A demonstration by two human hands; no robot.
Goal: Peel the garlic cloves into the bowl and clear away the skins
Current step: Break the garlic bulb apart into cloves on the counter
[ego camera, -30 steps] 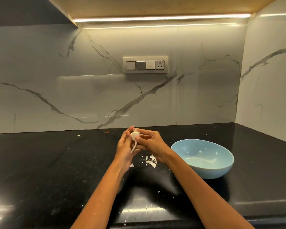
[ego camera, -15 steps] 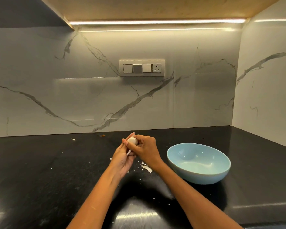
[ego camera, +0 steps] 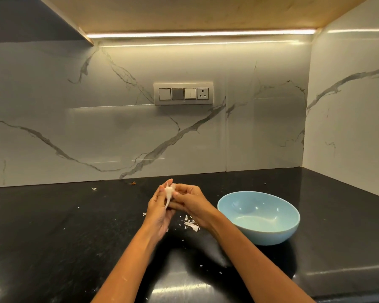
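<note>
- two hands are meeting just left of the frame's centre, above the black tabletop (ego camera: 53, 237).
- the left hand (ego camera: 160, 213) is curling its fingers up around a white garlic clove (ego camera: 169, 190), with its thumb and fingertips pressing on the clove's left side.
- the right hand (ego camera: 193, 204) is pinching the same clove from the right, its fingers bent and its thumb tip lying against the clove.
- a thin strip of skin (ego camera: 168, 201) is hanging down from the clove, trailing across the left hand's palm.
- the clove is sitting between the two sets of fingertips, off the tabletop and to the left of the bowl.
- a light blue bowl (ego camera: 258, 217) is standing upright on the tabletop at the right of centre, near the right wrist; no clove is showing inside it.
- a small pile of white skin scraps (ego camera: 192, 224) is lying on the tabletop under the right wrist, between the hands and the bowl.
- smaller flecks are lying scattered further left and toward the lower edge of the frame.
- a switch panel (ego camera: 183, 94) is sitting on the marble wall in the upper centre.
</note>
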